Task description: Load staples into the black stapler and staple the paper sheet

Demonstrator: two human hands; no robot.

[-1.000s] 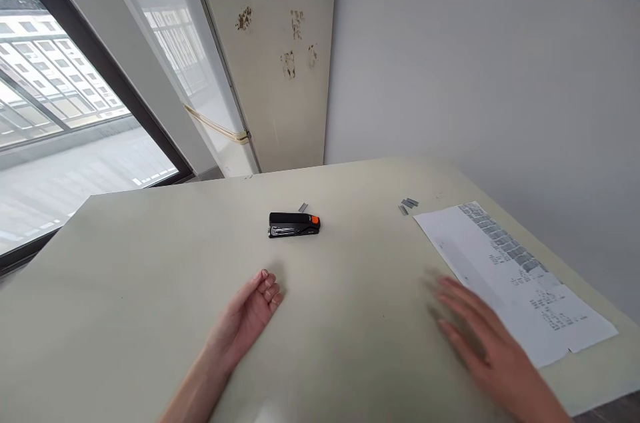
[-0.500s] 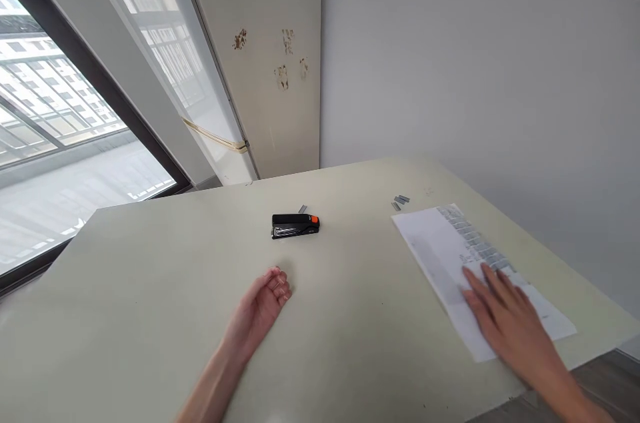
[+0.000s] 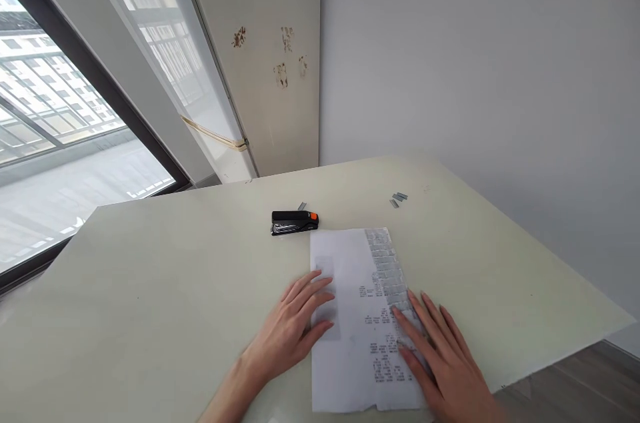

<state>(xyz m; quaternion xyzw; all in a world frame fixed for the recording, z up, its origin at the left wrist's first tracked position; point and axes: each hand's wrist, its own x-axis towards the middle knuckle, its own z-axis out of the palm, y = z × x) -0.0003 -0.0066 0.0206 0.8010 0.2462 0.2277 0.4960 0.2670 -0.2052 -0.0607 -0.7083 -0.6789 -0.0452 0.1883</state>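
Observation:
A white sheet of paper (image 3: 347,370), perhaps more than one layer, lies flat on the table in front of me. Printed text and a strip of grey overlapping pieces run along its right side. My left hand (image 3: 300,320) rests at the paper's left edge, fingers apart and palm down. On the right edge lies my right hand (image 3: 440,356), its fingers spread over the strip. Just beyond the paper's top left corner sits a black stapler (image 3: 294,222) with an orange patch, and neither hand touches it.
Behind the stapler lies a small staple strip (image 3: 303,206). Several more staple strips (image 3: 399,198) are farther right. The pale table (image 3: 175,290) ends at a grey wall (image 3: 475,63). A refrigerator (image 3: 270,103) stands at the back, with a window (image 3: 55,110) at left.
The paper has slid left under my right hand and now lies straight before me, near the stapler. My left hand has turned palm down and come onto its left edge.

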